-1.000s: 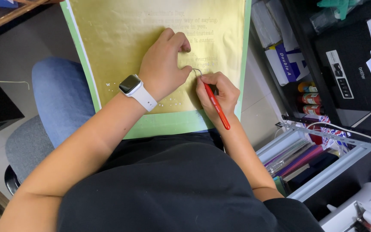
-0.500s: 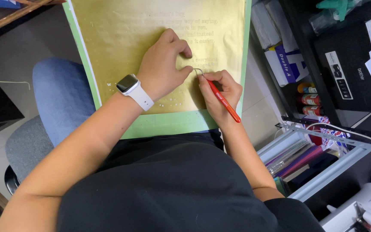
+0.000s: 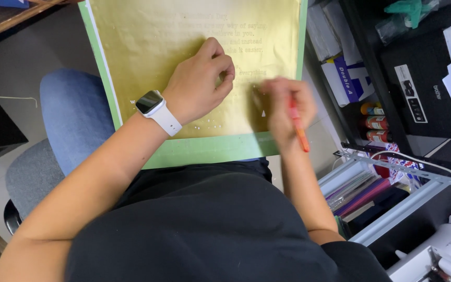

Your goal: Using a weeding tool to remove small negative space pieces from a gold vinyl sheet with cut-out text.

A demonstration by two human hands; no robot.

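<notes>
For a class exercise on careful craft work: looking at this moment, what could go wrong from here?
1. The right hand is motion-blurred while holding the red tool; a fast stroke could tear the gold sheet.
2. The left hand rests close beside the tool, so a slip might jab it.
3. The green mat sits on the lap and could shift.

Black shirt point(image 3: 204, 230), white wristwatch point(image 3: 155, 108)

A left hand point(image 3: 199, 83) wearing a white smartwatch point(image 3: 155, 109) rests curled on a gold foil sheet point(image 3: 147, 47) stuck to a green cutting mat point(image 3: 210, 149). The blurred right hand point(image 3: 284, 107) grips a thin red-handled tool point(image 3: 298, 128) over the sheet.
</notes>
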